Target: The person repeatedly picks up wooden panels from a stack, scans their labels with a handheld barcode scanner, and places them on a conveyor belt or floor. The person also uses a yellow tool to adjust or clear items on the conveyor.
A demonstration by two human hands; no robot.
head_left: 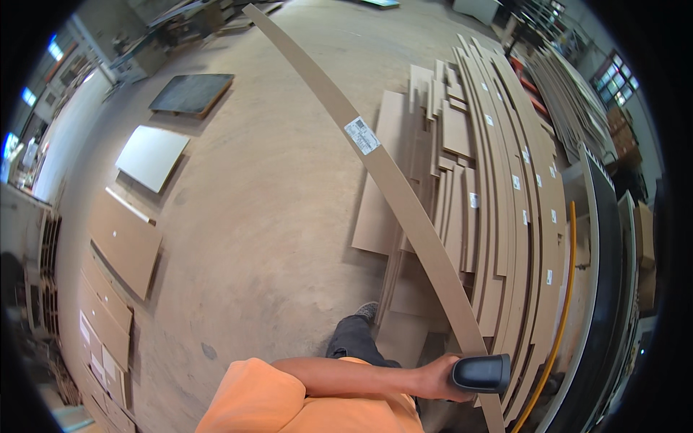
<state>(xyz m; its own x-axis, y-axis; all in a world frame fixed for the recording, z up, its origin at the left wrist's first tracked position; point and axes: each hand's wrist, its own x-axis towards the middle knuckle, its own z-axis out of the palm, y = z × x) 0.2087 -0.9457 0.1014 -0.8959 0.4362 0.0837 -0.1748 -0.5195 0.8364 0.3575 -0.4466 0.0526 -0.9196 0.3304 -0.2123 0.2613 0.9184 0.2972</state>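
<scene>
My left hand (pixel 437 377) reaches across my body to the right, its fingers closed round a black handheld scanner (pixel 480 374). The scanner's rounded head overlaps the near part of a long, narrow brown board (pixel 408 209). That board slants from the lower right up to the far left and carries a white printed label (pixel 362 136) along its length. My right hand is out of view, and the board's near end runs past the lower edge, so what supports it there is hidden.
Stacked brown boards (pixel 498 202), many with white labels, fill the right side. Beyond them runs a yellow curved bar (pixel 567 289). On the left floor lie a white panel (pixel 151 157), a dark panel (pixel 191 94) and brown panels (pixel 126 238). My shoe (pixel 368 312) is beside the stack.
</scene>
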